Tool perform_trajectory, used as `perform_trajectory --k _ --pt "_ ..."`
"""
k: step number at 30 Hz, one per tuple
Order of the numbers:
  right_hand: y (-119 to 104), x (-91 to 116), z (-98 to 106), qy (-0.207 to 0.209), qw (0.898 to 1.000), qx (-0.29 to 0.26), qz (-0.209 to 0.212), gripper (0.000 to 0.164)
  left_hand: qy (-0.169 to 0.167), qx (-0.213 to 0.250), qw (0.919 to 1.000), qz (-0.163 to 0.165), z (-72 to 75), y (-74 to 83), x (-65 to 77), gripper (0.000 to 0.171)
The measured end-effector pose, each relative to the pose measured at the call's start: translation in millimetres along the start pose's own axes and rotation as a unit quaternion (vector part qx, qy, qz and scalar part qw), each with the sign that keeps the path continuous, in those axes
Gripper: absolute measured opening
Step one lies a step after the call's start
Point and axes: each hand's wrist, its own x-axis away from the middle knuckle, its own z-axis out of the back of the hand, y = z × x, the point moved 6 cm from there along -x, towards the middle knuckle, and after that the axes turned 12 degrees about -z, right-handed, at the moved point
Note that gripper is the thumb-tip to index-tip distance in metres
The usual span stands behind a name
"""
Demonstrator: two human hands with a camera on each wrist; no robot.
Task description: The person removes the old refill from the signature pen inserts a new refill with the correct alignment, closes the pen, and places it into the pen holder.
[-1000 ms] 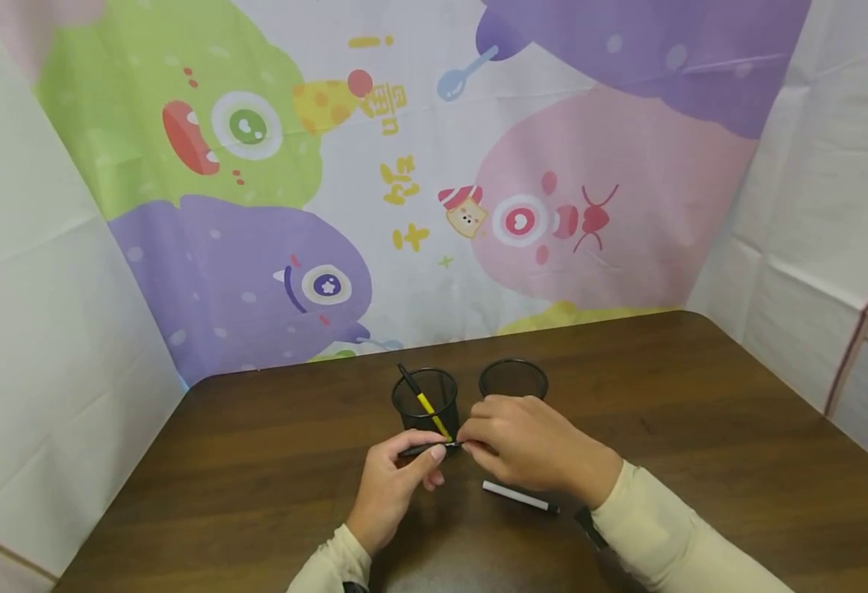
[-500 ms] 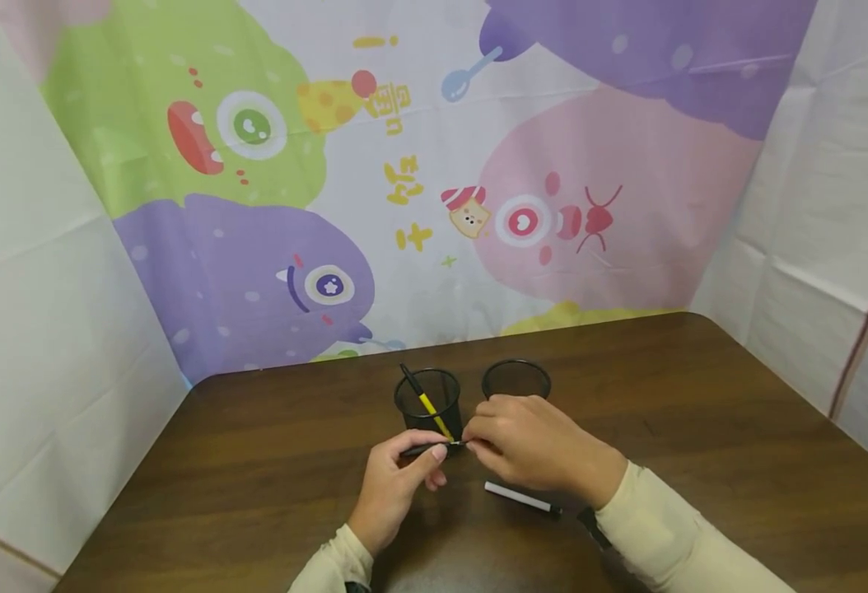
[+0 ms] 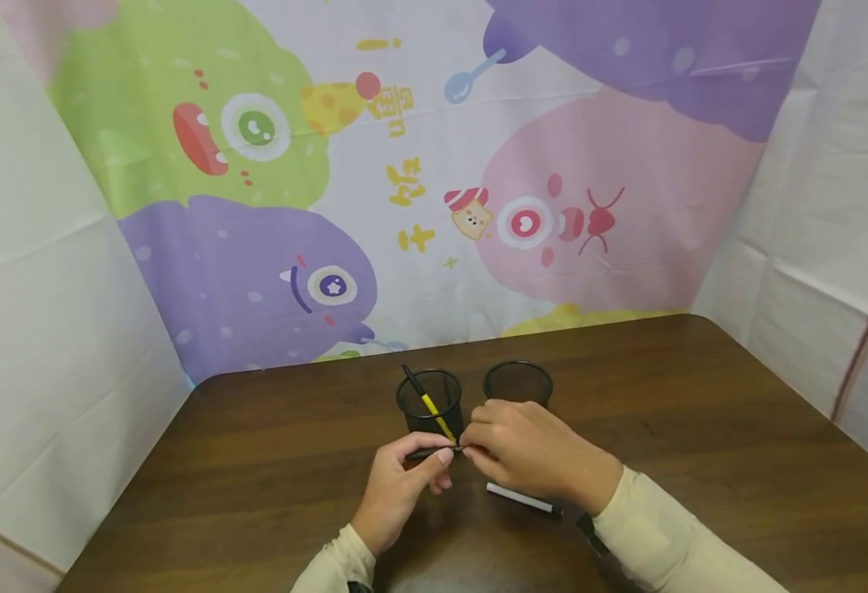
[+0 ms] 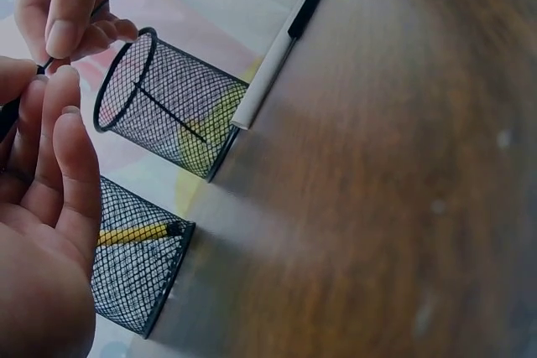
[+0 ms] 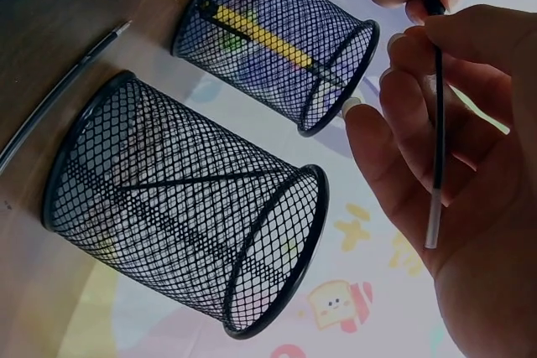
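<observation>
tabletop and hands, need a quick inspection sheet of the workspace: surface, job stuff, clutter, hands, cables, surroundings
surface: brown, wood-grained tabletop
job's things: dark pen part and thin dark rod with a clear end, both held; whether joined, cannot tell
clutter: left mesh cup holds a leaning yellow-and-black pen; right mesh cup holds a thin dark stick; black-capped white pen and slim pointed item lie on the tabletop
hands: left hand grips the dark pen part; right hand pinches the thin dark rod
cables: nothing seen
surroundings: cartoon-printed backdrop behind, creased white panels on both sides
</observation>
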Motion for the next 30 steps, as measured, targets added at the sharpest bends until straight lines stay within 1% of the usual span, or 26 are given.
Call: perform_trajectory --k 5,8,10,13,17,21,26,28,30 --pt "1 0 0 0.005 1.0 -0.001 0.004 0.007 -0.004 0.003 1.0 0.002 -1.4 1.2 -1.2 0.019" --pt "0 0 -1 0.003 1.0 -0.01 0.002 0.007 -0.005 0.001 1.0 0.004 -1.5 1.7 -1.2 0.019" --pt "-1 -1 -2 -0.003 1.0 -0.021 -0.005 0.01 -0.006 0.0 1.0 0.007 -1.6 1.7 -0.8 0.019" --pt "-4 -1 -5 -0.01 0.999 -0.038 -0.014 0.021 -0.011 -0.002 0.9998 0.013 -1.6 0.9 0.9 0.021" --pt "-9 0 -10 -0.015 0.999 -0.042 -0.009 0.031 -0.015 0.003 0.9997 0.02 -2.3 -0.7 4.1 0.022" --pt "-10 1 -14 -0.015 0.999 -0.039 0.0 0.034 -0.019 0.004 0.9995 0.023 -2.9 -2.3 6.0 0.021" --pt "-8 2 -11 -0.007 0.999 -0.036 -0.001 0.034 -0.027 0.0 0.9995 0.018 -4.4 -1.9 1.2 0.022" --pt "-7 1 -10 -0.015 0.999 -0.035 -0.003 0.036 -0.022 -0.001 0.9996 0.02 -3.4 -1.6 -0.1 0.022" --pt "-5 1 -9 -0.032 0.999 -0.031 -0.015 0.04 -0.018 -0.003 0.9995 0.024 -2.2 -1.3 -0.2 0.022"
